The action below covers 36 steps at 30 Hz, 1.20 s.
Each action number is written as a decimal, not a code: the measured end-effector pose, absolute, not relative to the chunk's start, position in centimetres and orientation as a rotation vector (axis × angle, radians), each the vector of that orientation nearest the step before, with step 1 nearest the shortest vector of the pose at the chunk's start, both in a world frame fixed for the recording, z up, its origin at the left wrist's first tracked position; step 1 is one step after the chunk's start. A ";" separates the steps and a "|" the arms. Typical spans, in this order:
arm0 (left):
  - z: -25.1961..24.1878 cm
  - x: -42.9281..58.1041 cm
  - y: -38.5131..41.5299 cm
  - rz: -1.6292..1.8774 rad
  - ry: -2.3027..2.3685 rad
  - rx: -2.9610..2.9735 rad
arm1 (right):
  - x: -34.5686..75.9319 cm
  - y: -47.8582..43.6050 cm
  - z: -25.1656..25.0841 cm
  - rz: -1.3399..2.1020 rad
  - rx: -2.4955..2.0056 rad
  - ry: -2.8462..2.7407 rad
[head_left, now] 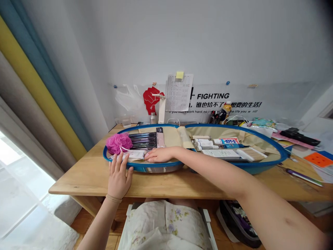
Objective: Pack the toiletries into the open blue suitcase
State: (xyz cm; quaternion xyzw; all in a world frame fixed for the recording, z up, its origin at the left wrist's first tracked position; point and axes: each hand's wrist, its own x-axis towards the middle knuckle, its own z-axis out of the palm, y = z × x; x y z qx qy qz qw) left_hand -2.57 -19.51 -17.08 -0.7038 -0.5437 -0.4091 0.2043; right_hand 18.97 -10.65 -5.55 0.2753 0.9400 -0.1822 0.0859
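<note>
An oval case with a blue rim (153,169) lies unfolded on the desk, beige lining showing in both halves. My left hand (119,175) is at its front left edge, fingers spread, fingertips by a white packet (135,154). Inside the left half, my right hand (161,155) lies palm down with nearly straight fingers, fingertips at the packet's right end; its palm side is hidden. Behind the packet are a pink bath puff (119,141) and a pack of dark, slim-handled items (143,140). The right half holds a toothpaste tube (226,141), white bottles (204,143) and cotton swabs (252,154).
The wooden desk (85,170) carries a purple pen (304,176), an orange square (317,159) and papers on the right. A bottle with a yellow label (226,109) stands against the back wall. Below the desk is a dark bin (238,222).
</note>
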 end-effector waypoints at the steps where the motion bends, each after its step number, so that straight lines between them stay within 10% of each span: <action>1: -17.1 -2.6 -19.5 -1.141 -1.519 -1.963 | 19.4 -10.7 -5.1 -0.550 0.835 2.829; 13: -17.0 -2.6 -19.6 -1.137 -1.514 -1.967 | 39.1 -9.7 0.1 -0.445 1.816 2.617; 36: -16.8 -2.4 -19.7 -1.163 -1.532 -1.975 | 47.1 -9.0 -4.1 -0.323 1.935 2.090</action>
